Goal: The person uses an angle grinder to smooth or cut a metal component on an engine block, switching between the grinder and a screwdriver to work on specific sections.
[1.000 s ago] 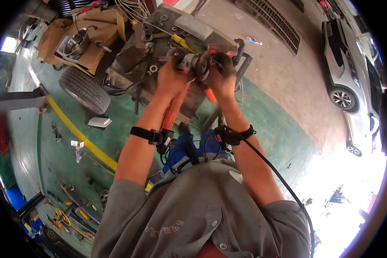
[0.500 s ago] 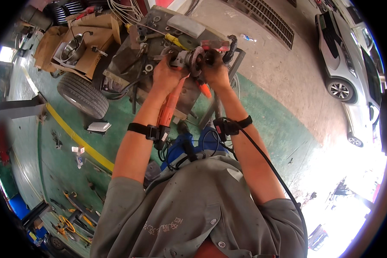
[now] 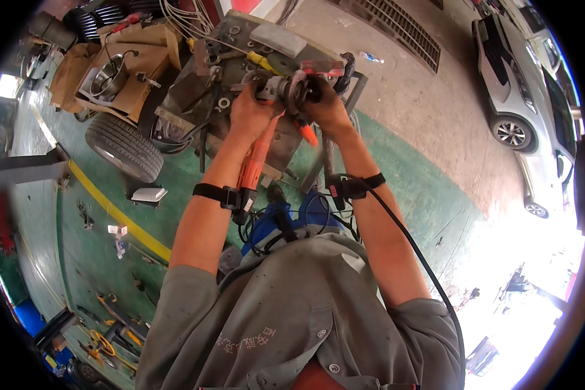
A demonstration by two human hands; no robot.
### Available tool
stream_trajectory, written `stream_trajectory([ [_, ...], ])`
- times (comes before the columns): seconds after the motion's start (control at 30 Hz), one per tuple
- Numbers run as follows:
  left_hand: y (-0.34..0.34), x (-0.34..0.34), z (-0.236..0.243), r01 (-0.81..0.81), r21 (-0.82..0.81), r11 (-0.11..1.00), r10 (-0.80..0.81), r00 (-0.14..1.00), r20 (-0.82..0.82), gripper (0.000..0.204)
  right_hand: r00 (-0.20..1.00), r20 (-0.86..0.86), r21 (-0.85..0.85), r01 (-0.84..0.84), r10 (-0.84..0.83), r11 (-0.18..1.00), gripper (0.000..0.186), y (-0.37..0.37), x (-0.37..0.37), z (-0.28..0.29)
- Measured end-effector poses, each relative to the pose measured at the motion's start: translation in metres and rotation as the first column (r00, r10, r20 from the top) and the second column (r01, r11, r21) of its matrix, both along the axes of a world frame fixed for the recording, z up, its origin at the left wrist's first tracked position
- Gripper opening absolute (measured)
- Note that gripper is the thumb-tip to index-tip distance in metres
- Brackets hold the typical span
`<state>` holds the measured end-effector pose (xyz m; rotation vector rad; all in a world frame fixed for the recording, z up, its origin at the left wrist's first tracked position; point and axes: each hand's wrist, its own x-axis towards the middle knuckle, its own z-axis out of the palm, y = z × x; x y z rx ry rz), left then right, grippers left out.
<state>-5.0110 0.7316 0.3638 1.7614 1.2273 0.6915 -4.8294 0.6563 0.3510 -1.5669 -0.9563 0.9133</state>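
Note:
An orange angle grinder hangs with its body pointing back toward me, over the near side of a worn metal workbench. My left hand is closed around its metal head. Its round disc stands on edge between my two hands. My right hand is closed at the far face of the disc, fingers curled at its centre; the exact part they grip is hidden. Just below the disc, an orange-tipped piece sticks out. A yellow-handled tool lies beyond my left hand.
A red vise-like block and a grey flat block sit on the bench. On the left are a cardboard box with a metal bowl and a tyre. A silver car stands at right. Cables hang by my forearms.
My right hand and wrist have shifted slightly, and the disc appears tilted a little differently. My left hand keeps its hold on the grinder.

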Motion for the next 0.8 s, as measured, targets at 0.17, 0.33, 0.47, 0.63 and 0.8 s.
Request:
stream_trajectory([
  [0.17,0.001,-0.003,-0.002,0.002,-0.034,0.999,-0.003,0.999,-0.04,0.081,0.995,0.104,-0.163,0.018,-0.001,0.986,0.043,0.007,-0.002,0.009],
  [0.33,-0.004,0.001,0.015,0.015,-0.084,0.996,-0.016,1.0,-0.005,0.079,0.971,-0.217,0.061,-0.085,0.096,0.995,0.037,0.003,0.01,-0.016],
  [0.47,-0.002,-0.001,0.005,-0.001,-0.005,1.0,0.002,1.0,0.008,0.074,0.995,0.098,-0.18,0.017,0.0,0.984,0.038,0.014,0.005,-0.008],
  [0.63,-0.005,0.0,0.013,0.009,-0.027,1.0,-0.008,0.999,0.032,0.071,0.968,-0.247,-0.026,-0.055,0.047,0.998,0.035,0.006,0.005,-0.004],
  [0.8,-0.003,-0.001,0.004,0.0,-0.005,1.0,0.0,1.0,0.006,0.072,0.998,0.033,-0.149,-0.055,0.061,0.987,0.041,0.012,0.008,-0.004],
])
